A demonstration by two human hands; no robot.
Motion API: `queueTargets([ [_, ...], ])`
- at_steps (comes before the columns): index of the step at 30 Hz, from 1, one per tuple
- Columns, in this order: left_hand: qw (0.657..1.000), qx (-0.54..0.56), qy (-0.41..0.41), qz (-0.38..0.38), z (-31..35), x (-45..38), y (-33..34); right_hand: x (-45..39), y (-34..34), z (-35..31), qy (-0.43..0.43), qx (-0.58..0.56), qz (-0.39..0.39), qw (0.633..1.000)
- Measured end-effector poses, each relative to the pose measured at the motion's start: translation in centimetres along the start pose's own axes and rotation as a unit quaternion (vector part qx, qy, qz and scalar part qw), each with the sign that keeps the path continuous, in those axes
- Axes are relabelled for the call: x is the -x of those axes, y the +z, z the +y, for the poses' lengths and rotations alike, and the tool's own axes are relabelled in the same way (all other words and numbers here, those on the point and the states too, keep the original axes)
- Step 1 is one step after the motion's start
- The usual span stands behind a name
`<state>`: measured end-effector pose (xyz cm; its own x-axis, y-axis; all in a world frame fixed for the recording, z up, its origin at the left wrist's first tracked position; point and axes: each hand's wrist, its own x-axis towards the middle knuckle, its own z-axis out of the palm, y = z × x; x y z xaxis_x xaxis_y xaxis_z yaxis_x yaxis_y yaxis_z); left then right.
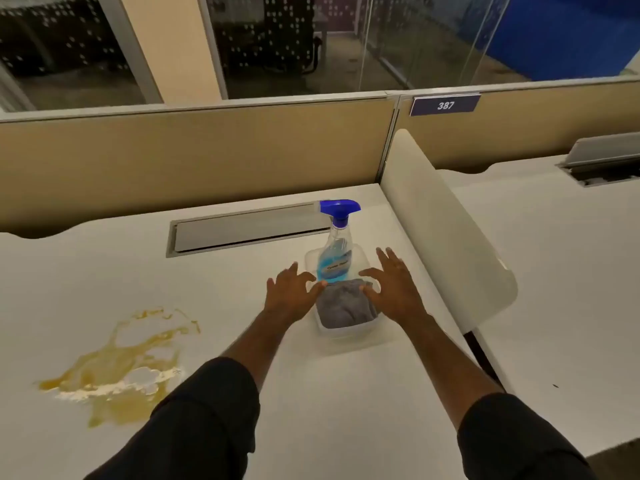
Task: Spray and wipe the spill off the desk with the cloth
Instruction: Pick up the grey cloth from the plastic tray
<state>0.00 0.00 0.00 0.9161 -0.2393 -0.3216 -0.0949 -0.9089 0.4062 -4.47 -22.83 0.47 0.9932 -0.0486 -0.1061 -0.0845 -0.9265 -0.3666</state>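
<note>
Reaching both hands toward the clear plastic tub (pixel 346 332) on the white desk (pixel 329 410).

Head cam: left hand (pixel 289 294) and right hand (pixel 394 289) have fingers spread, gripping nothing, flanking the grey cloth (pixel 344 306) in the tub. Spray bottle (pixel 337 252) stands behind the cloth, label too blurry to read. Yellow spill (pixel 117 365) sits well off to the left. Can't tell if the thumbs touch the cloth.

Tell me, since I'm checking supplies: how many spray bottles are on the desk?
1. The clear plastic spray bottle with blue liquid and blue trigger stands in the clear plastic tub, behind the grey cloth, between both hands. None seems hidden.
</note>
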Motion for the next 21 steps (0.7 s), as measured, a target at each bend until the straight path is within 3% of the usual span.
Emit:
queueTargets([
  [6, 0.989, -0.112, -0.065, -0.076, 2.0, -2.1, 0.8, -3.4, 0.1, 0.9, 0.006, 0.035, -0.073, 0.997],
  [13, 0.965, -0.155, -0.159, -0.142, 4.1, -4.2, 1.0, -5.5, 1.0, 0.6, 0.04, 0.116, -0.14, 0.983],
  [21, 0.946, -0.164, -0.234, -0.154, 5.6, -5.8, 1.9, -6.3, 2.3, -0.5, 0.065, 0.238, -0.128, 0.961],
])
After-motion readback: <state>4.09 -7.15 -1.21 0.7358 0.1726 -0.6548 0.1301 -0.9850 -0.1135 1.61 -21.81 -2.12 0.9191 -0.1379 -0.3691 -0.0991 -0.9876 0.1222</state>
